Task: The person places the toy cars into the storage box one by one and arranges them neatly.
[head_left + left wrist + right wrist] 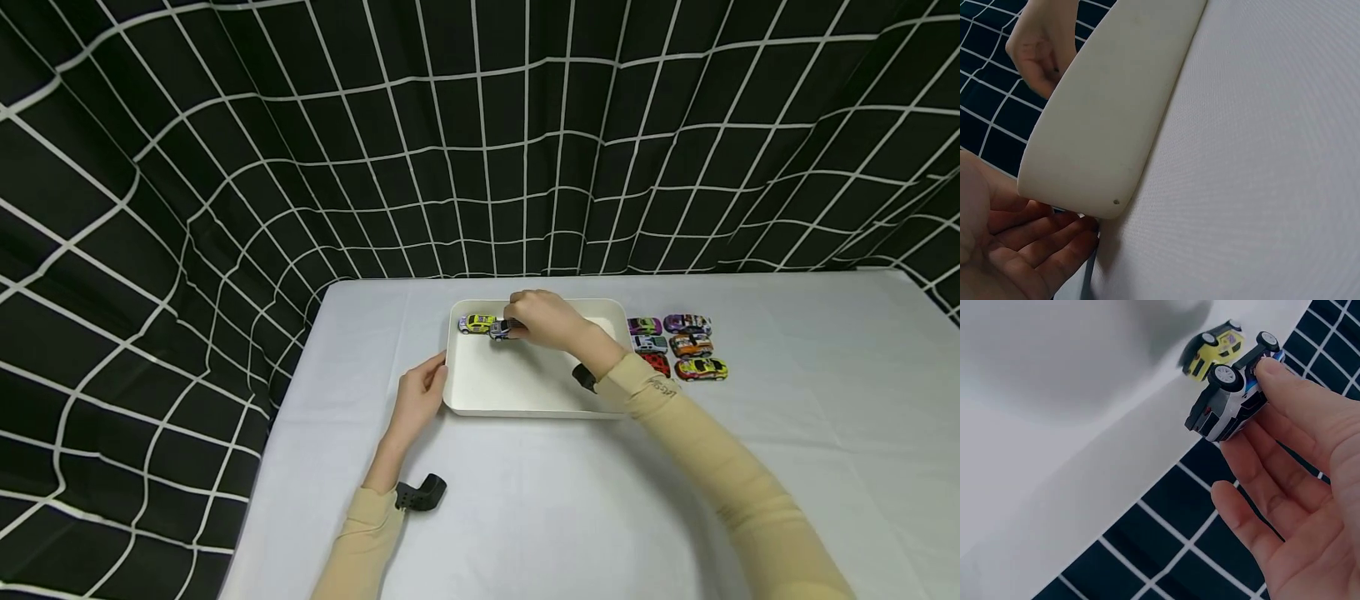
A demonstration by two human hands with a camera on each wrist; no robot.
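Note:
Between thumb and fingers, my right hand (pixel 551 321) holds a small white and black toy car (pixel 1219 415) with blue marks. It is over the far left part of a white rectangular tray (pixel 517 383). Right beside it, a yellow toy car (pixel 477 324) sits in the tray's far left corner. My left hand (pixel 422 396) is at the tray's left side, its fingers (pixel 1063 250) extended and touching the outer wall near the corner.
Several colourful toy cars stand in two columns right of the tray, among them a yellow and red one (pixel 701 369) and an orange one (pixel 691 345). My right forearm partly covers the nearer column. A black gridded curtain (pixel 465 167) hangs behind the white-covered table (pixel 540 500).

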